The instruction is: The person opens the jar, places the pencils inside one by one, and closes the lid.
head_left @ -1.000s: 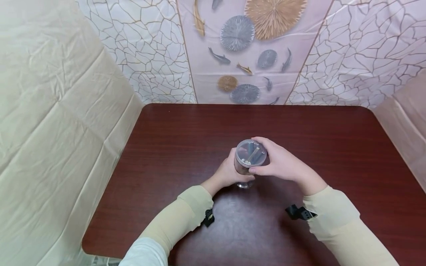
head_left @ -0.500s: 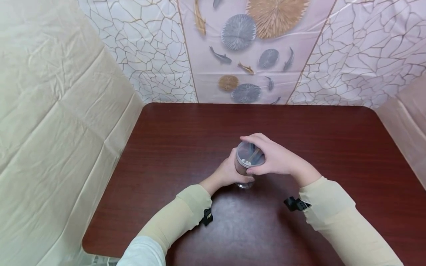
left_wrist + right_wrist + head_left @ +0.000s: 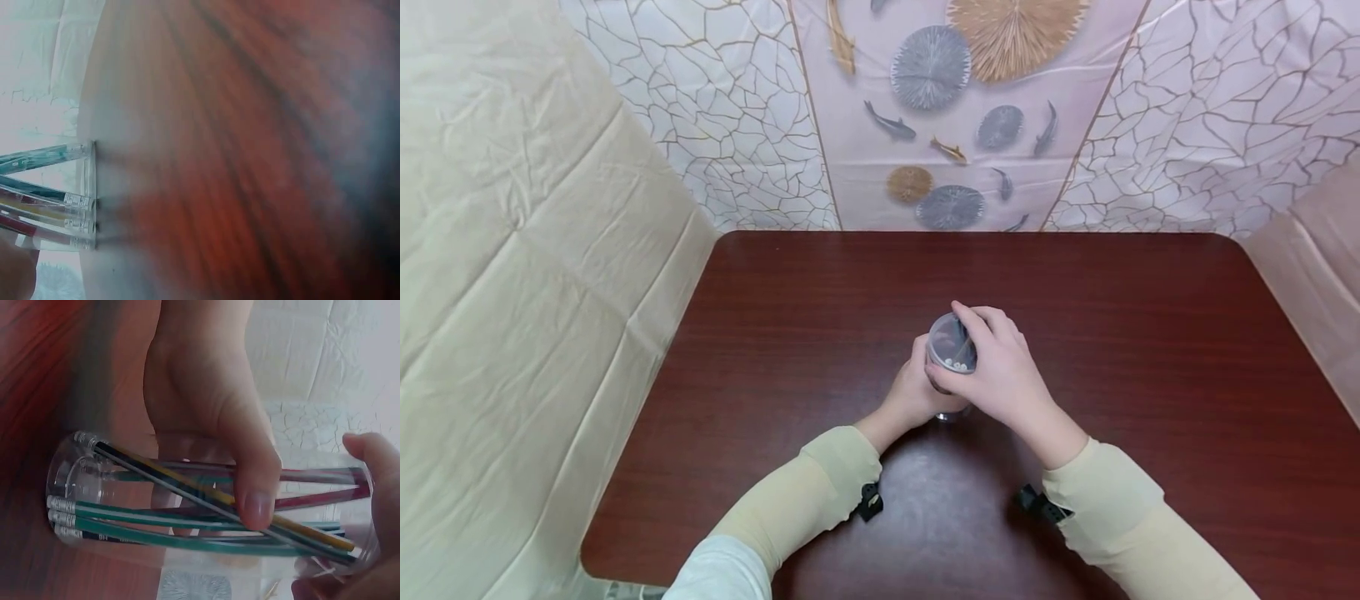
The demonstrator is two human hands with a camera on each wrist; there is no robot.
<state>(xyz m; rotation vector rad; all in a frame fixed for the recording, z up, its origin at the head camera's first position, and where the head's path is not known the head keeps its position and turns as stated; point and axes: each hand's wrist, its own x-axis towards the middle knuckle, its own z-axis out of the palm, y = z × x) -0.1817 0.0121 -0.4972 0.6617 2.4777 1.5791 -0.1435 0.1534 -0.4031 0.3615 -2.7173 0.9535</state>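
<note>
A clear jar [image 3: 69, 472] holds several pencils [image 3: 169, 528] in green, black, yellow and red, their metal-ringed ends at its base. My left hand [image 3: 913, 396] grips the jar's body, the thumb laid across its side in the right wrist view. Around the jar's translucent round top [image 3: 946, 333] curl the fingers and thumb of my right hand [image 3: 1007, 375]. Through that top, small white pencil ends show. In the left wrist view, only the jar's lower end [image 3: 90, 178] appears, close over the table. The left hand hides most of the jar in the head view.
The dark red-brown wooden table [image 3: 820, 292] has rounded corners. Behind it hangs a patterned cloth [image 3: 760, 125], and a cream cloth [image 3: 550, 275] covers the left side. A black wrist device [image 3: 871, 500] sits at the left sleeve, another [image 3: 1041, 504] at the right.
My right hand has turned around the jar's top, its thumb shifting left and its wrist swinging left and nearer. My left hand keeps its hold on the jar's body, nearly still.
</note>
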